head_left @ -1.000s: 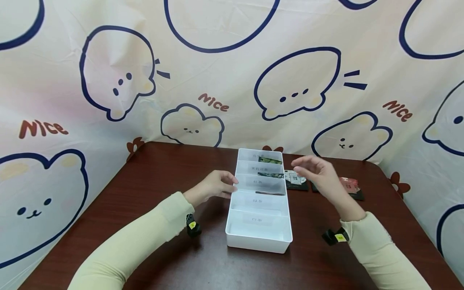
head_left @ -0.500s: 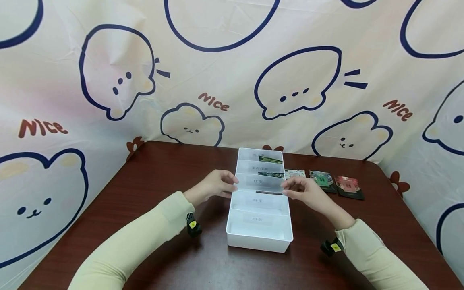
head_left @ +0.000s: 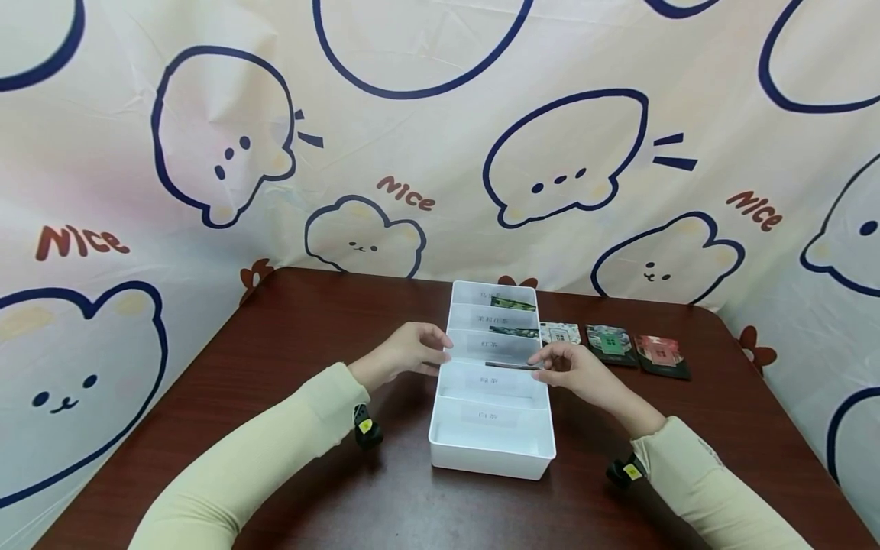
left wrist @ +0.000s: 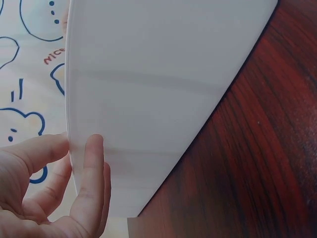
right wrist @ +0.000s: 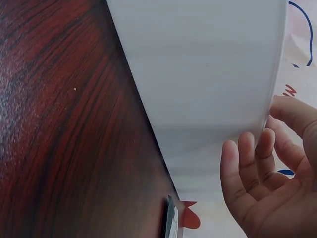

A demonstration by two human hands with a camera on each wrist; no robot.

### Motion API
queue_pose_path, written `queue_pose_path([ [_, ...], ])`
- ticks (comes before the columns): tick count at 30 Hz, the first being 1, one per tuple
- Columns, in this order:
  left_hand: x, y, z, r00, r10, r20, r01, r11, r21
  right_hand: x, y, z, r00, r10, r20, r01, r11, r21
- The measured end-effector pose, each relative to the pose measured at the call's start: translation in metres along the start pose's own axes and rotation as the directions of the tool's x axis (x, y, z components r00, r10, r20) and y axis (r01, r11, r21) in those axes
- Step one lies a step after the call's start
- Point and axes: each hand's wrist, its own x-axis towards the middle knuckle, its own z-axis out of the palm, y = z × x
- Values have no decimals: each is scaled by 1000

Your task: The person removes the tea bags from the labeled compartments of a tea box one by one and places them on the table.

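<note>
A long white divided box (head_left: 491, 461) stands on the table, its compartments marked with printed labels. Three tea packets stand inside it: a green one (head_left: 512, 303) at the back, a patterned one (head_left: 514, 331) in front of it, and a thin dark-edged one (head_left: 507, 365) in the third compartment. My left hand (head_left: 407, 351) holds the left wall, thumb and index at the rim and other fingers along the outside (left wrist: 92, 173). My right hand (head_left: 580, 374) reaches over the right rim, thumb and index tips beside the third packet's end. Whether they pinch it is hidden.
To the right of the box lie a white-patterned packet (head_left: 560, 333), a green packet (head_left: 610, 344) and a red packet (head_left: 662, 354). The dark wooden table (head_left: 330, 321) meets a cartoon-printed cloth (head_left: 454, 137) at the back and sides.
My right hand has come down and left from above the loose packets to the box's right rim, then slightly nearer me. My left hand has stayed where it was.
</note>
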Motion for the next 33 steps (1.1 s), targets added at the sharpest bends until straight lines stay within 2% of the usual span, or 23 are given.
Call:
queue_pose_path([
  [13,0,0,1,1000,-1,-1,1,1000,-3,3,0,4,1000,13,-16,-14,998,-59],
  [33,0,0,0,1000,9,0,-9,1000,2,0,-7,3,996,-7,-94,-3,994,-110],
])
